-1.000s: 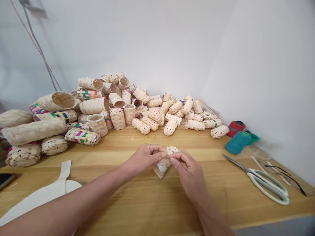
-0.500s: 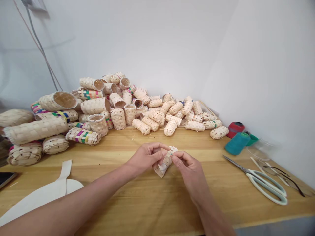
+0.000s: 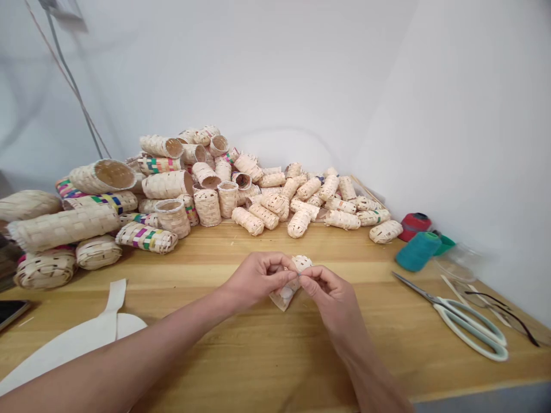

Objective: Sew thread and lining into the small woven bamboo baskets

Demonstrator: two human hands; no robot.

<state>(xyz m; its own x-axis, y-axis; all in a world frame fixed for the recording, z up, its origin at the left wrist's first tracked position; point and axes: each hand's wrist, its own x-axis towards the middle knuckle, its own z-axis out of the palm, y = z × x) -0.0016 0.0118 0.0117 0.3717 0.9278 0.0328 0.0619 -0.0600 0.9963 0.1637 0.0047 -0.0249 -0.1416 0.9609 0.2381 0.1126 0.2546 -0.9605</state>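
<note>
Left, on wooden desk (image 3: 206,355): dark phone (image 3: 12,312), cut off by edge of view; next, white sheet (image 3: 51,358) with narrow strip (image 3: 115,295) upon it. Far side, against wall (image 3: 275,74): heap of woven baskets (image 3: 167,155), some banded in colour, tailing off rightward into smaller ones. Centre, near side: left hand (image 3: 258,278), thumb and forefinger narrowed, tips just beside those opposite; cannot tell from this view whether gripping or only guiding. Small woven tube (image 3: 282,299) directly beneath both hands, slanted, apparently resting on desk, middle covered. Right hand (image 3: 329,292): thumb and forefinger pinched on what looks like bluish thread (image 3: 298,273), mostly hidden. Right, far to near: red spool (image 3: 414,226), teal spool (image 3: 415,252), scissors (image 3: 469,327) with points toward far left, glasses (image 3: 508,310). Risks, as judged: slip of thread, from so short a pinch; roll or skew of tube, for want of any visible steadying grip; crushed weave, from too hard a pull. Against half a second ago: fingertips now together rather than apart, left pinch tighter, less of tube showing; tube itself apparently unmoved.
</note>
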